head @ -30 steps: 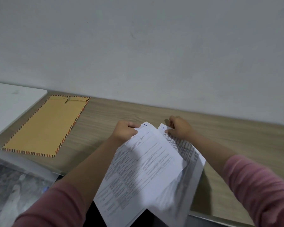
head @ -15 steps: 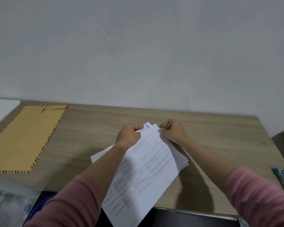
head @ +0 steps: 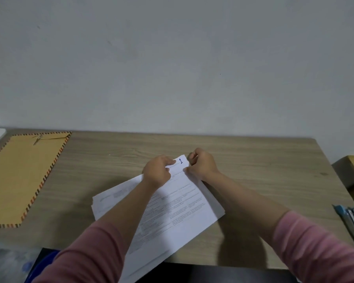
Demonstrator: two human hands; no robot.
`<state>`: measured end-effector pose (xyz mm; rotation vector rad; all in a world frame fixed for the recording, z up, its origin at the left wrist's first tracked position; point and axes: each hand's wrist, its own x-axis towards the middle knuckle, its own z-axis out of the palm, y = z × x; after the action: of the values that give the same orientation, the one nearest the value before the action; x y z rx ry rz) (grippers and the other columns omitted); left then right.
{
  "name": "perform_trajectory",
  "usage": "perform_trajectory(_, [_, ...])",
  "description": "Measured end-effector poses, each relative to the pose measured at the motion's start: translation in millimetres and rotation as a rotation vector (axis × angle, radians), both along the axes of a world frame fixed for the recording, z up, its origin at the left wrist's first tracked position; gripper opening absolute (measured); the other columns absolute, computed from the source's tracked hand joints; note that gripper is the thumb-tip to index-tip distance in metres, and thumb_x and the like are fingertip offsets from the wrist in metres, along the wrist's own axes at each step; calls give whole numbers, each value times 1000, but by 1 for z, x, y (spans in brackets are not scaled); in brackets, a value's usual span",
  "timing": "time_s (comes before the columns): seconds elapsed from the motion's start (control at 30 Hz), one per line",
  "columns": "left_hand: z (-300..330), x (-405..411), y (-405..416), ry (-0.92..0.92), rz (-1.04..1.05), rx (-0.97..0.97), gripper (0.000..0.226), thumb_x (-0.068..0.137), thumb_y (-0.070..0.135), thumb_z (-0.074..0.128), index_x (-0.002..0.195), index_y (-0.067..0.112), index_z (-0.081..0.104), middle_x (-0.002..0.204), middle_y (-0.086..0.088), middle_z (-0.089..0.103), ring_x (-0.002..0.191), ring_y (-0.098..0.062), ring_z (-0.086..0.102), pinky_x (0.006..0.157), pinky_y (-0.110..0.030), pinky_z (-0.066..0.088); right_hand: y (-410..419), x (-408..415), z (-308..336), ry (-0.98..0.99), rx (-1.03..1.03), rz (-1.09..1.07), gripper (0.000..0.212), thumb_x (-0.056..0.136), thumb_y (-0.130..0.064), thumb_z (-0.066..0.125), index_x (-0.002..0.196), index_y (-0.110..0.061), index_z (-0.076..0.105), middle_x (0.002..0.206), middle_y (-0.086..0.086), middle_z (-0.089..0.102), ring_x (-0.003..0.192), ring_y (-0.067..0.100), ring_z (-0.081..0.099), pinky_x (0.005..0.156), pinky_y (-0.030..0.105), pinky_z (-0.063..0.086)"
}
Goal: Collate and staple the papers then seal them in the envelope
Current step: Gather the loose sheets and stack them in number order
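Hands, left [head: 157, 172] and right [head: 202, 164], pinch the papers' [head: 178, 207] top corners, probably squaring them for stapling.

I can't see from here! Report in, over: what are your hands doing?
Both hands, left and right, pinch the papers at the top. Envelope untouched, far left. Nothing blocking.

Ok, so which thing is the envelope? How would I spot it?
Look at the long wooden desk against the grey wall, then go to its far left end, away from the white papers. The envelope lies flat there, alone: a big orange-brown rectangle, the only thing with a striped edge all round it.
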<state>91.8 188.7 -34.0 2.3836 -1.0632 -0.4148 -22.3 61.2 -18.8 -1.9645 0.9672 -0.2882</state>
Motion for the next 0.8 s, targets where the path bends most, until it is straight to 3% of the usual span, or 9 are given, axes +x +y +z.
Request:
perform_trajectory(0.27, [-2,8,-4,48,-16,-92,39,79,-4,56,107,18,71,109,5,66,102,-15,60,89,-30,48,4,0,-4,-19,-8,-56,33,58,-2,77,78,-14,55,78,0,62,70,18,57,63,32,48])
perform_trajectory(0.43, [-1,11,-3,75,-36,-144,37,76,-8,58,103,13,73,103,4,62,98,-15,60,89,-30,49,4,-5,-8,-130,43,-31,31,61,4,75,80,-12,57,81,1,63,67,14,54,66,34,51])
perform_trajectory(0.67, [20,11,-1,236,17,-177,34,79,-8,59,99,14,74,105,3,69,97,-10,64,91,-29,51,6,-8,-6,-147,50,16,23,67,-3,76,81,-15,63,72,-5,57,62,9,50,64,26,45])
perform_trajectory(0.8, [40,7,1,279,73,-239,30,82,-7,59,95,16,74,98,6,69,95,-7,63,84,-22,50,9,-7,7,-229,107,2,25,70,1,74,77,-19,61,70,-4,53,61,8,46,58,11,39])
